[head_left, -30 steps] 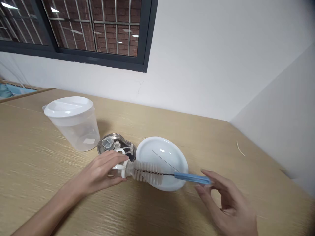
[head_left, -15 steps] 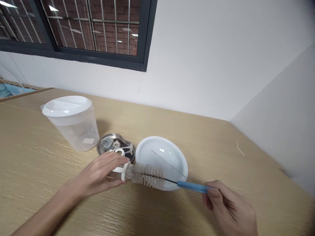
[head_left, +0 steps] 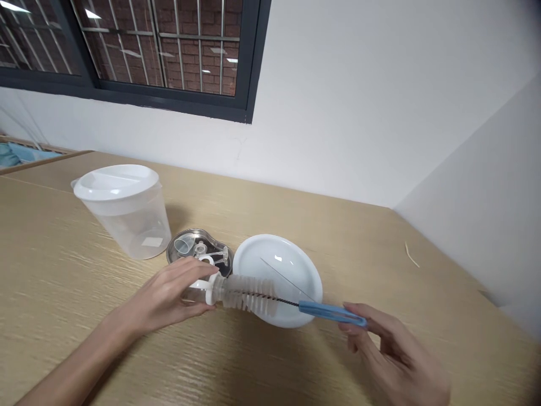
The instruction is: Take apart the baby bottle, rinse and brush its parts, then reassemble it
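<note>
My left hand [head_left: 169,296] is closed around a clear bottle [head_left: 196,293] with a white handled collar, lying sideways with its mouth to the right. Much of the bottle is hidden by the fingers. A bottle brush [head_left: 251,294] has its pale bristles at the bottle's mouth, its tip inside the neck and most of the bristles outside. The fingers and thumb of my right hand [head_left: 391,349] pinch the end of the brush's blue loop handle. Beneath the bristles stands a white bowl [head_left: 306,268] with a thin wire-like line across it.
A kidney-shaped metal tray [head_left: 217,243] holds several clear and white small parts. Left of it stands a lidded translucent pitcher [head_left: 127,225]. A thin pale strip [head_left: 411,255] lies on the table [head_left: 359,242] at the right. Wall and window [head_left: 169,56] rise behind.
The brush handle has turned, so its loop now shows. My right hand's fingers have shifted on the handle, and the brush and bottle have moved slightly up and left.
</note>
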Demonstrator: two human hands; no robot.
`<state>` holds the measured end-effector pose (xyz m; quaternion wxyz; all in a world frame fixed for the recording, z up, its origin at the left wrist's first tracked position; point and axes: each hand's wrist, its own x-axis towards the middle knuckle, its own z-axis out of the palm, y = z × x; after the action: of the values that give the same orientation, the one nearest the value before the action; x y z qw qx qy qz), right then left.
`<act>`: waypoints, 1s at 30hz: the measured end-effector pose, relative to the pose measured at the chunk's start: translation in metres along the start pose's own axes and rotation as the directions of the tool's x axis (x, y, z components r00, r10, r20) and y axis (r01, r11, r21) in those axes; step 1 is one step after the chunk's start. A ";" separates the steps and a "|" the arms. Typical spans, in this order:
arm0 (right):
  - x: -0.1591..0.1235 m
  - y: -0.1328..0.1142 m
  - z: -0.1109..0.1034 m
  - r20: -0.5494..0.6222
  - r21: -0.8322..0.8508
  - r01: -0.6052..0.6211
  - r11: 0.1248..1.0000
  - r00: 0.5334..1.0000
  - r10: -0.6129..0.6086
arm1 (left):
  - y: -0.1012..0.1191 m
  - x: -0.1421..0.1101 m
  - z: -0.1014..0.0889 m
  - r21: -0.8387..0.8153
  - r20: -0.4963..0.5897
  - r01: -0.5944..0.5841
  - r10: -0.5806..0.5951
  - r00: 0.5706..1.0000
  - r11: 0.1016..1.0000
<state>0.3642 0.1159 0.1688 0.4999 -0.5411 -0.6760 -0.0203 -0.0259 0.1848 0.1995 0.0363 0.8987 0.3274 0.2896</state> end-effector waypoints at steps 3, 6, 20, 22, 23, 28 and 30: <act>-0.001 -0.004 -0.004 0.031 -0.012 -0.043 0.999 0.999 0.043 | 0.001 0.000 0.000 -0.005 -0.010 -0.020 0.020 1.000 1.000; 0.001 -0.008 -0.005 0.072 -0.045 -0.065 0.997 0.995 0.068 | 0.003 0.001 0.000 -0.015 -0.005 -0.049 0.049 0.999 0.999; 0.009 -0.004 0.004 0.029 0.029 0.160 0.987 0.986 -0.161 | -0.006 -0.003 0.001 -0.017 0.006 0.026 -0.026 1.000 1.000; 0.008 -0.001 0.001 0.048 0.004 0.128 0.992 0.991 -0.128 | -0.007 -0.003 0.001 -0.021 0.011 0.012 -0.012 1.000 1.000; 0.008 -0.001 0.000 0.065 0.001 0.116 0.993 0.991 -0.116 | -0.008 -0.004 0.001 -0.022 0.013 0.005 -0.005 1.000 1.000; 0.010 -0.004 -0.004 0.150 0.026 0.095 0.995 0.984 -0.098 | -0.008 -0.003 0.001 -0.009 -0.008 -0.022 0.022 1.000 1.000; 0.011 -0.009 -0.004 0.160 0.020 0.060 0.998 0.985 -0.062 | -0.006 -0.002 0.000 -0.007 -0.022 -0.037 0.037 0.999 0.999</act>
<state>0.3609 0.1181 0.1830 0.4468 -0.5162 -0.7305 0.0132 -0.0307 0.1883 0.1965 0.0308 0.9011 0.3101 0.3014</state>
